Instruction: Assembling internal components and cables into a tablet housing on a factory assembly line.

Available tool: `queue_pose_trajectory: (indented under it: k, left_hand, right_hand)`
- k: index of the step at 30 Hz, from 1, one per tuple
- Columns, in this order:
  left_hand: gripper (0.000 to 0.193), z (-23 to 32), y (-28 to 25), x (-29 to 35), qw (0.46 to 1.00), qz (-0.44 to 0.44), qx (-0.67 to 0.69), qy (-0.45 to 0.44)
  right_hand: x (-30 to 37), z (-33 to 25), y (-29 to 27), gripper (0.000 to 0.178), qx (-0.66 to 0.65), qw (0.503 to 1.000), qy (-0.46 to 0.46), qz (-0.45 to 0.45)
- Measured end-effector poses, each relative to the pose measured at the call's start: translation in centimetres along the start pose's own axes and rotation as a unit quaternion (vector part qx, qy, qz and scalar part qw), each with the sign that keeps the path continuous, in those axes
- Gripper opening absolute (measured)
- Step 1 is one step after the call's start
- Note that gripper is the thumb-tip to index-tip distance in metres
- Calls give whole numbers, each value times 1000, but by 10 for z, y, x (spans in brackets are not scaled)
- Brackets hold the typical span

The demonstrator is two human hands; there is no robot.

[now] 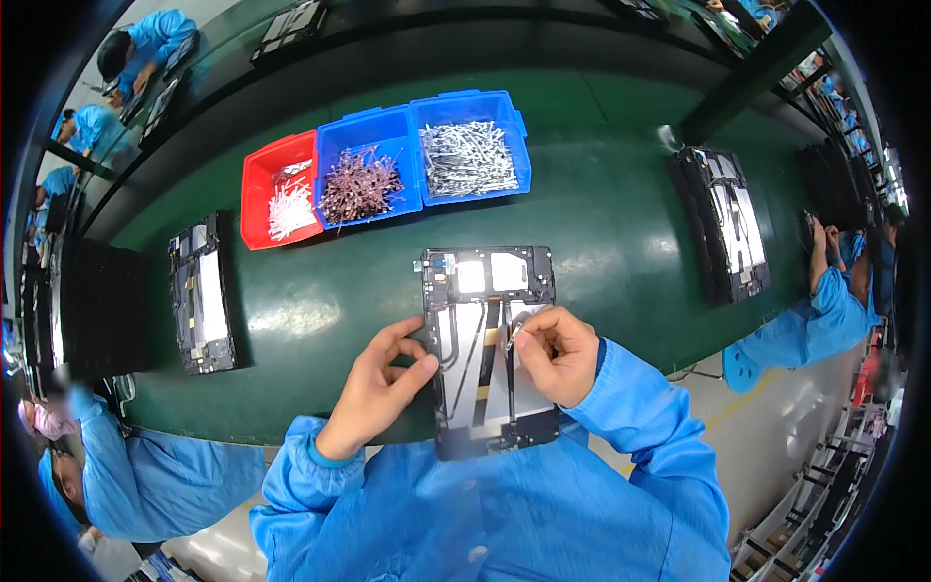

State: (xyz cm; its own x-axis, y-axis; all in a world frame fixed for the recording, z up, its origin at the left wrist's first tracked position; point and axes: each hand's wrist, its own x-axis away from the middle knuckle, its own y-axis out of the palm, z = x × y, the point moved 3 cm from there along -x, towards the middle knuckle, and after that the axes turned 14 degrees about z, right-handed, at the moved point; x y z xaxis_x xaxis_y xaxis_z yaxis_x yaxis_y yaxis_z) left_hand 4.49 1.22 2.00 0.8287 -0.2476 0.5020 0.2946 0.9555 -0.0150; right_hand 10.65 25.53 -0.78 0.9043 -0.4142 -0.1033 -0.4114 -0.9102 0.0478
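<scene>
In front of me on the green table lies an opened tablet-like device (470, 364), its black frame, silvery battery area and dark cables exposed. My left hand (383, 383) is at its left edge, thumb and forefinger apart, with nothing between them. Over the device's middle, my right hand (561, 357) pinches a small silvery piece (514, 336) between thumb and forefinger. The fingers partly cover that piece, so its exact kind cannot be made out.
Beyond the device stand a red bin (254, 209) of small white pieces, a blue bin (339, 126) of thin brownish cables and another blue bin (465, 101) of silvery ones. Similar devices lie left (204, 301) and stacked right (732, 228). Co-workers in blue sit on both sides.
</scene>
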Motion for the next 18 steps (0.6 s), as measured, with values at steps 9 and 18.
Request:
queue_pose_trajectory:
  k: [9, 18]
  left_hand:
    - [44, 8, 29, 0, 986, -151, 6, -76]
    - [6, 48, -7, 43, 901, 163, -38, 401]
  right_hand:
    - [-6, -10, 7, 3, -65, 994, 80, -32]
    - [-48, -141, 19, 5, -143, 978, -44, -145]
